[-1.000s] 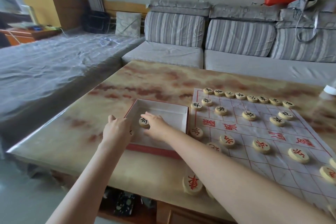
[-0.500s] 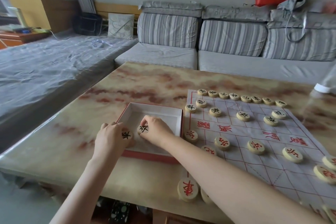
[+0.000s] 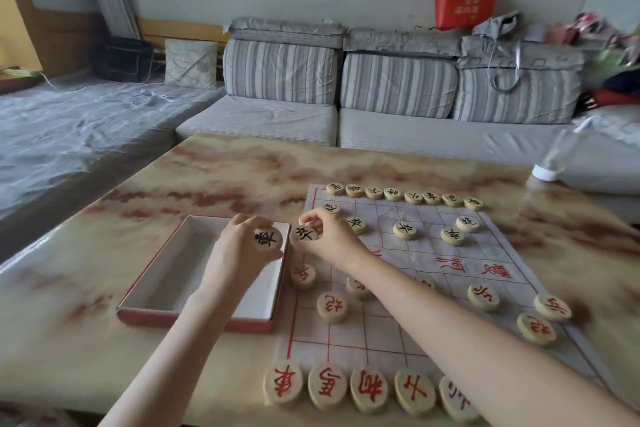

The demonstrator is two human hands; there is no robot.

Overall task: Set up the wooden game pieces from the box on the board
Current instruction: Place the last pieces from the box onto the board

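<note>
A white paper board (image 3: 388, 333) with red grid lines lies on the marble table. Round wooden pieces with black characters line its far side, red-lettered ones its near side. Left of the board sits a shallow white box with a red rim (image 3: 166, 284), its inside bare where visible. My left hand (image 3: 239, 250) holds a black-lettered piece (image 3: 267, 239) above the box's right edge. My right hand (image 3: 329, 239) pinches another black-lettered piece (image 3: 304, 234) just above the board's left edge.
The marble-patterned table (image 3: 214, 177) extends far left and behind the board. A white-capped bottle (image 3: 550, 166) stands at the table's far right. A grey striped sofa (image 3: 381, 121) runs behind the table, and a covered bed lies at left.
Both hands have lifted out of the box, each carrying a black-lettered piece, and moved right toward the board's left edge. The camera view has shifted right.
</note>
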